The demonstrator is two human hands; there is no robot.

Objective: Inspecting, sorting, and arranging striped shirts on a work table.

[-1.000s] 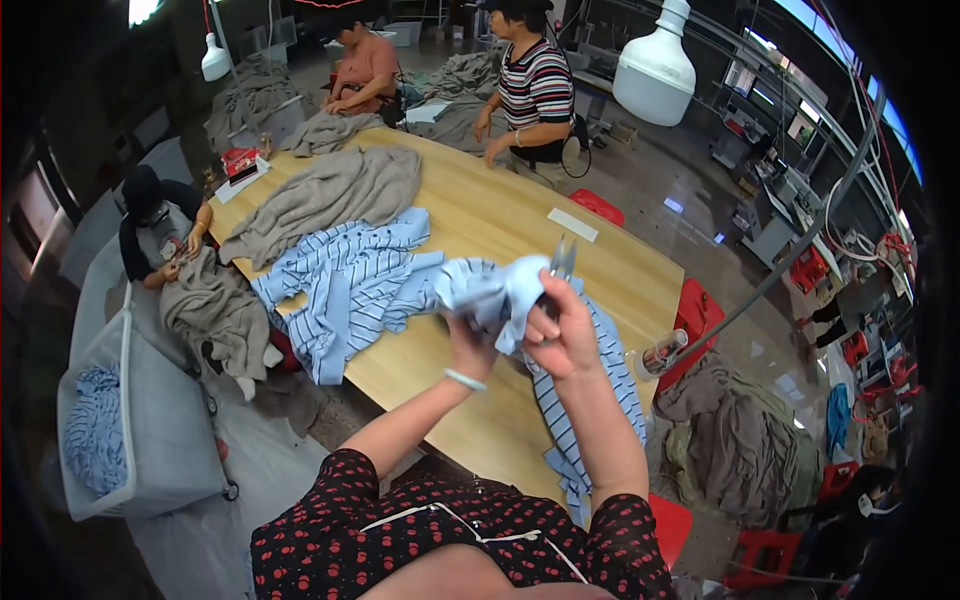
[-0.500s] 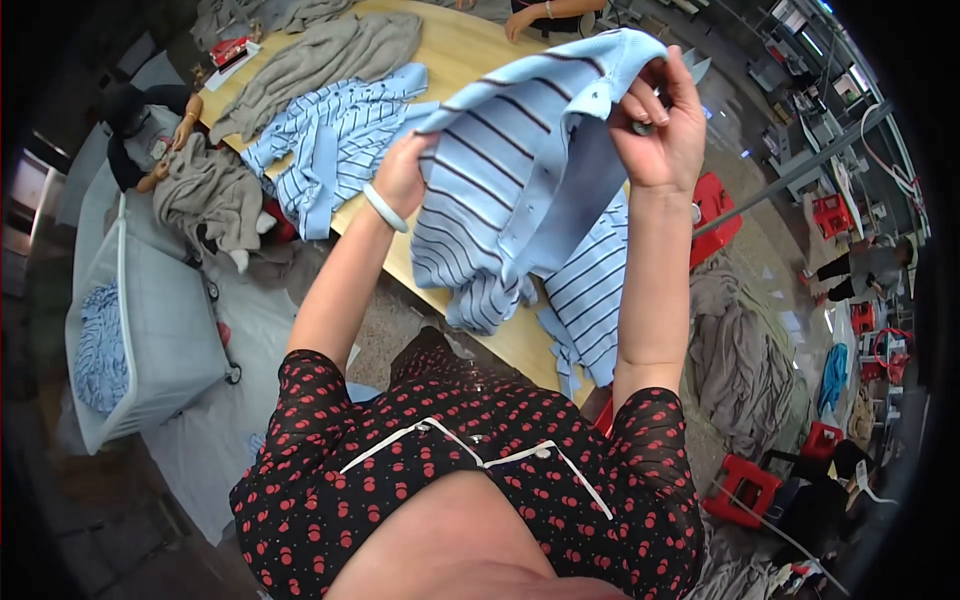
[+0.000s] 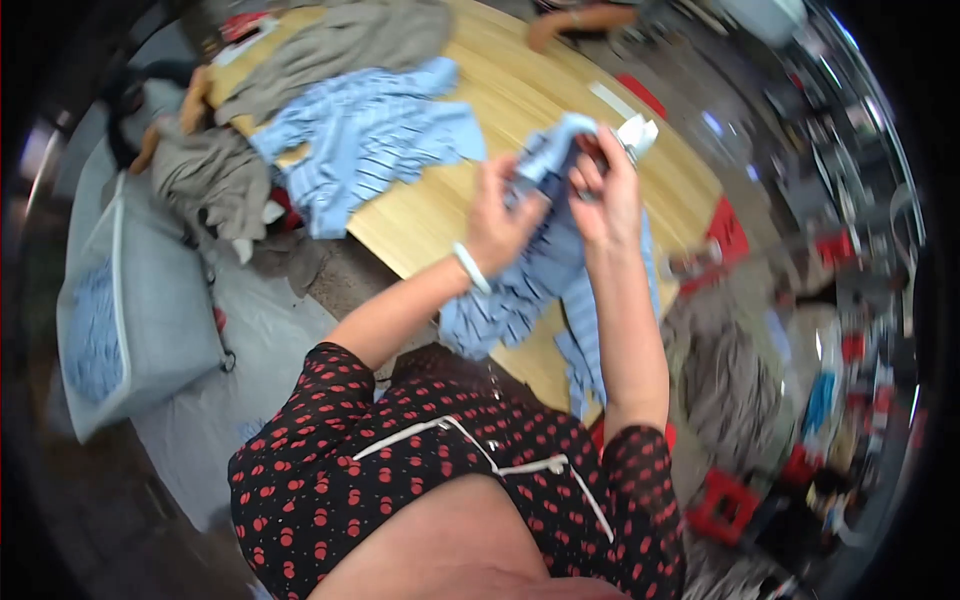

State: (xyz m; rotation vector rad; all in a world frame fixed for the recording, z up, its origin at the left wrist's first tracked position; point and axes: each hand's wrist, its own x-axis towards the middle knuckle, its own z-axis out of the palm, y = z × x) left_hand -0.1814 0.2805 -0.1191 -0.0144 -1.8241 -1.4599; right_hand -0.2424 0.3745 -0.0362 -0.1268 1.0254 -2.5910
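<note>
Two bare hands are at the raised edge of a blue striped garment (image 3: 545,265), which hangs over the near part of the wooden counter (image 3: 410,240). The right hand (image 3: 610,190) has its grip bent round the garment's upper edge, and a pale, blurred tool (image 3: 637,135), apparently a pair of snips, stands out just beyond its fingers. The left hand (image 3: 505,218) has cloth between thumb and fingers, but the blur hides whether that grip is clenched or merely resting there. To handle this well, I would pinch the edge lightly from both sides and hold it taut without stretching it, since the cloth looks soft and likely to give. The tool's tip is best pointed away from the cloth and the left fingers, with a single layer turned up to the eye, so that no fold lies behind it to be nicked. The loose lower part would be steadier resting on the counter, apart from the striped cloth (image 3: 577,368) beside it, which has much the same pattern and could easily be caught up too. The striped pile (image 3: 365,135) and grey cloth (image 3: 350,50) lie clear of the hands, farther off to the left.
</note>
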